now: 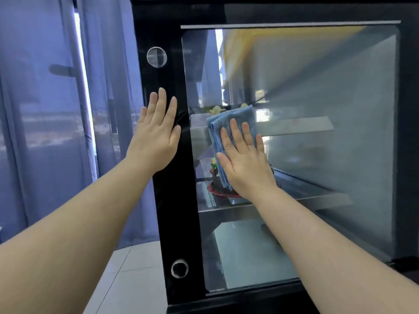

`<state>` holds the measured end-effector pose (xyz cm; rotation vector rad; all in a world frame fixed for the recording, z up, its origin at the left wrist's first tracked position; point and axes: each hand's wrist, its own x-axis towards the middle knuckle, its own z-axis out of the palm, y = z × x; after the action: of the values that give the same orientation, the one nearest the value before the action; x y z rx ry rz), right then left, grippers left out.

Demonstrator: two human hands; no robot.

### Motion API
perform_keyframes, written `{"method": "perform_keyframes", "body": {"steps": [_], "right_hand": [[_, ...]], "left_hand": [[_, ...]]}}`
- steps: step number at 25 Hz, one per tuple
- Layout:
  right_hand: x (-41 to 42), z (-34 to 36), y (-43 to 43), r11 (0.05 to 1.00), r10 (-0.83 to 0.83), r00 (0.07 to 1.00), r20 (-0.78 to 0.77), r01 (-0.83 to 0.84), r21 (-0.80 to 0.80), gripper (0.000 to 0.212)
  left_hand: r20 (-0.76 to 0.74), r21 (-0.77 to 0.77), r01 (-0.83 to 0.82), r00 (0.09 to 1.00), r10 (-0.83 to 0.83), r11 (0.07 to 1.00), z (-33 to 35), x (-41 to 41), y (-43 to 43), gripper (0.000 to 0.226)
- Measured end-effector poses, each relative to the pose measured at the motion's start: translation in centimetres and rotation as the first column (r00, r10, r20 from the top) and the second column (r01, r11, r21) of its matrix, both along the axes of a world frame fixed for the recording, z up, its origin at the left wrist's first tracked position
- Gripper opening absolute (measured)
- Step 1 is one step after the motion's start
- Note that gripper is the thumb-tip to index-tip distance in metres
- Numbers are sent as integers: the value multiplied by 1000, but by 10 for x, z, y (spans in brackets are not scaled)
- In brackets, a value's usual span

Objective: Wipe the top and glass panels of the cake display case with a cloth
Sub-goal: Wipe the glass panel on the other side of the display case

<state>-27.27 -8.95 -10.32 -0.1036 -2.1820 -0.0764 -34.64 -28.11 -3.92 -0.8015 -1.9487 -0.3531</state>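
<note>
Two flat hands on a cake display case (pixel 294 12): right hand (pixel 246 164), fingers straight, pressing a folded blue cloth (pixel 229 123) against the glass panel (pixel 328 166), over a cake (pixel 216 185) inside; left hand (pixel 156 137), fingers straight, palm on the black frame strip (pixel 174 211) just beside the glass.

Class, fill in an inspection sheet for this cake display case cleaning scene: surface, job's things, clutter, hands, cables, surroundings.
Surface: glass panel, reflective, set in a black frame.
Job's things: folded blue cloth, flat against the glass panel.
Clutter: decorated cake on a shelf inside, behind the glass.
Hands: left hand flat on the black frame; right hand flat, pressing the cloth.
Cables: nothing seen.
Surroundings: blue curtain; tiled floor.
</note>
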Motion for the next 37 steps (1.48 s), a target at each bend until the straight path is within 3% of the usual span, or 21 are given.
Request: {"method": "perform_keyframes", "body": {"steps": [3,8,15,17,20,23,25,31,34,37], "right_hand": [[4,2,-4,1000,23,999,40,-23,-12,63],[30,22,-13,991,86,982,167,-67,-114,61],[10,7,-12,996,68,993,93,-61,-68,60],[-3,3,4,999,43,999,14,-43,-4,57],[-28,9,18,992,-14,973,-230,42,117,54],[-48,24,7,996,-36,903,-428,66,55,55],[-53,25,-5,999,-36,879,-475,45,8,56],[-32,24,-5,997,-34,950,-310,52,49,57],[-16,21,6,990,-75,978,-196,97,107,59],[-13,9,14,992,-85,976,-200,102,78,62]], "left_hand": [[-22,38,26,999,-25,999,-4,-2,-4,55],[169,63,89,981,-99,994,1,20,-7,55],[61,-5,23,998,-23,1000,-24,2,-8,55],[-1,75,49,999,-49,996,-36,-12,0,56],[-124,172,32,992,-11,985,-48,-25,12,58],[-187,165,-17,981,49,986,-52,-33,10,57],[-215,150,-57,972,89,987,-53,-33,6,58],[-201,138,-8,979,36,990,-54,-28,14,58],[-216,258,26,976,31,966,-50,-23,19,55],[-283,357,83,959,23,930,-24,-21,26,45]]}}
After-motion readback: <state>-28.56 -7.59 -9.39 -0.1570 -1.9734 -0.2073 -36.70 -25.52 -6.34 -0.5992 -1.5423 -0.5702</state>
